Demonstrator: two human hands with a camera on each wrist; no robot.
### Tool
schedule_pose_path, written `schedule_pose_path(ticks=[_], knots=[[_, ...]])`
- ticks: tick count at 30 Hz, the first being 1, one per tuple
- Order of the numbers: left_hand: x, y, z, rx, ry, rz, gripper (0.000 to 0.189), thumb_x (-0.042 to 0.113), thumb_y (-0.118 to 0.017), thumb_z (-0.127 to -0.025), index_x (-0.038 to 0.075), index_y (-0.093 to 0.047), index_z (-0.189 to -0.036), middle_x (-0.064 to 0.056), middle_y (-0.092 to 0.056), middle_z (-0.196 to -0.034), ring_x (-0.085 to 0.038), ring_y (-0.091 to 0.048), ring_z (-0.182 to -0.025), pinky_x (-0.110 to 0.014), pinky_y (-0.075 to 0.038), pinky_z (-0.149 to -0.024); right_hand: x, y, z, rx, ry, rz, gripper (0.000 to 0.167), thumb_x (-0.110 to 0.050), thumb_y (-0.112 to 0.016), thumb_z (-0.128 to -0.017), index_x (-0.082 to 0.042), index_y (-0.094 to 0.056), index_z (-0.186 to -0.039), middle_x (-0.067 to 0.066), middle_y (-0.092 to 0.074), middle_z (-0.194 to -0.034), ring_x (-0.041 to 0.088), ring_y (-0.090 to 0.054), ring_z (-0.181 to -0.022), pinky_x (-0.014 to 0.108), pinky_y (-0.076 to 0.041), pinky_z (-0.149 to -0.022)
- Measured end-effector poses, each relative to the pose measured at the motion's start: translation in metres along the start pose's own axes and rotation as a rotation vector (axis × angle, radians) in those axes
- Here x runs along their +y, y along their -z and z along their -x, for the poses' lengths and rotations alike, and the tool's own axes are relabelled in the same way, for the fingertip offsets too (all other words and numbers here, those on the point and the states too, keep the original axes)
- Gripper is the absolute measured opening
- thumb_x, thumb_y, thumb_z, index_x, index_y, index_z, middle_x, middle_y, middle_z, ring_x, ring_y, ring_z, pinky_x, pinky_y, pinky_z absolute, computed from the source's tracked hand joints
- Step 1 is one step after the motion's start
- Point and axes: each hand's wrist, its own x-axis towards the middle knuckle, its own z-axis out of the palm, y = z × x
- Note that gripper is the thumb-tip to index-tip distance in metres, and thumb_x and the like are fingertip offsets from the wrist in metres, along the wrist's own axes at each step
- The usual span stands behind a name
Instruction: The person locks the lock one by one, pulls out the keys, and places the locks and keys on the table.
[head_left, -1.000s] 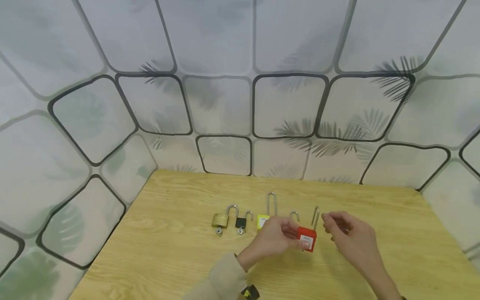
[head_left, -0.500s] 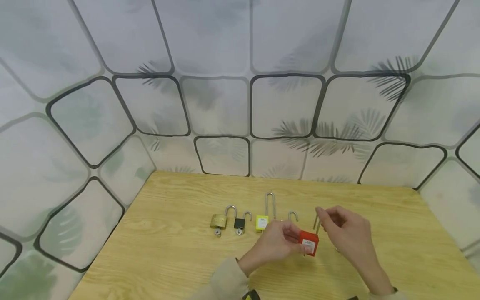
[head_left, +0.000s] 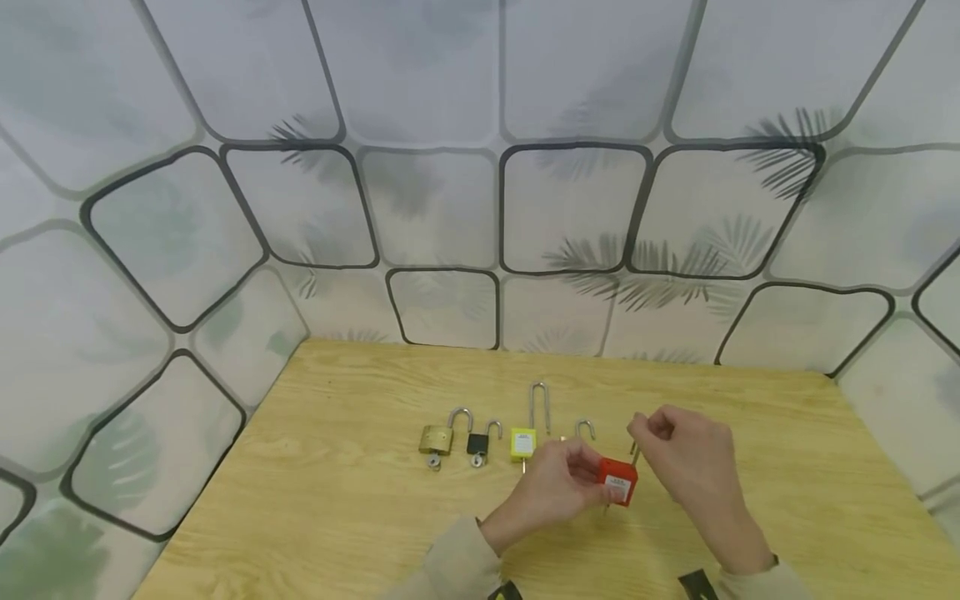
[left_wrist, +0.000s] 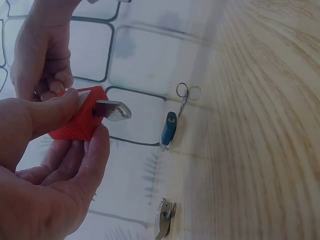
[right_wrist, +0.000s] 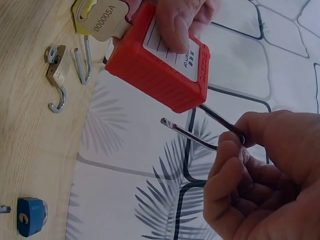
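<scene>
In the head view my left hand (head_left: 553, 485) grips a red padlock (head_left: 618, 482) by its body, thumb over the white label. A silver key (left_wrist: 114, 110) sticks out of the lock's bottom in the left wrist view; the right wrist view shows "000005A" on it. My right hand (head_left: 690, 458) pinches the bent top of the steel shackle (right_wrist: 192, 136) between thumb and fingers. One leg of the shackle enters the red body, while its other, notched end stands free beside it. The padlock is held up above the table.
On the wooden table (head_left: 315, 500) lie a brass padlock (head_left: 436, 439), a black padlock (head_left: 477, 445) and a yellow long-shackle padlock (head_left: 522, 445), all with raised shackles. Another open shackle (head_left: 585, 428) shows behind my left hand. A blue padlock (right_wrist: 31, 216) stands farther right. Patterned fabric (head_left: 450, 208) walls the back.
My right hand has moved left from beside the shackle and now pinches its top. The left hand keeps its grip on the red padlock, which has shifted slightly right.
</scene>
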Motion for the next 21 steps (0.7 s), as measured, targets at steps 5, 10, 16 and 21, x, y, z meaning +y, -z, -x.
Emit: schedule_pose_path(ticks=[5,10,16,21], knots=[[0.000,0.001,-0.001,0.016,0.020,0.032,0.020,0.009,-0.085,-0.084,0.005,-0.072,-0.099,-0.001,-0.078,-0.096,0.000,-0.070,-0.080,-0.017,-0.058,-0.073,-0.001,-0.006,0.000,0.112,0.161,0.009,0.019,-0.015,-0.072,-0.092,-0.011,-0.071,-0.074,-0.005,-0.062,-0.059,0.003,-0.047,-0.053,0.020,-0.040,-0.051],[0.000,0.001,0.000,0.021,0.031,0.069,0.021,0.010,-0.084,-0.084,0.004,-0.071,-0.100,-0.001,-0.077,-0.095,-0.002,-0.070,-0.079,-0.018,-0.058,-0.073,-0.002,-0.011,-0.001,0.176,0.252,-0.022,0.012,-0.011,-0.077,-0.091,-0.008,-0.074,-0.080,-0.006,-0.066,-0.061,-0.002,-0.050,-0.055,0.020,-0.044,-0.052],[0.001,0.001,0.001,0.034,0.048,0.095,0.023,0.012,-0.085,-0.084,0.005,-0.071,-0.102,0.000,-0.077,-0.095,-0.004,-0.070,-0.080,-0.019,-0.059,-0.074,-0.001,-0.015,-0.001,0.228,0.405,-0.079,0.009,0.001,-0.080,-0.085,-0.007,-0.075,-0.086,-0.003,-0.070,-0.070,-0.001,-0.058,-0.061,0.013,-0.048,-0.054],[0.003,0.003,0.001,0.032,0.057,0.122,0.023,0.012,-0.084,-0.084,0.005,-0.071,-0.103,-0.001,-0.077,-0.095,-0.005,-0.071,-0.081,-0.020,-0.059,-0.073,0.001,-0.015,-0.002,0.257,0.488,-0.157,0.017,0.008,-0.080,-0.082,-0.007,-0.074,-0.088,-0.004,-0.070,-0.071,-0.003,-0.058,-0.059,0.007,-0.047,-0.055]])
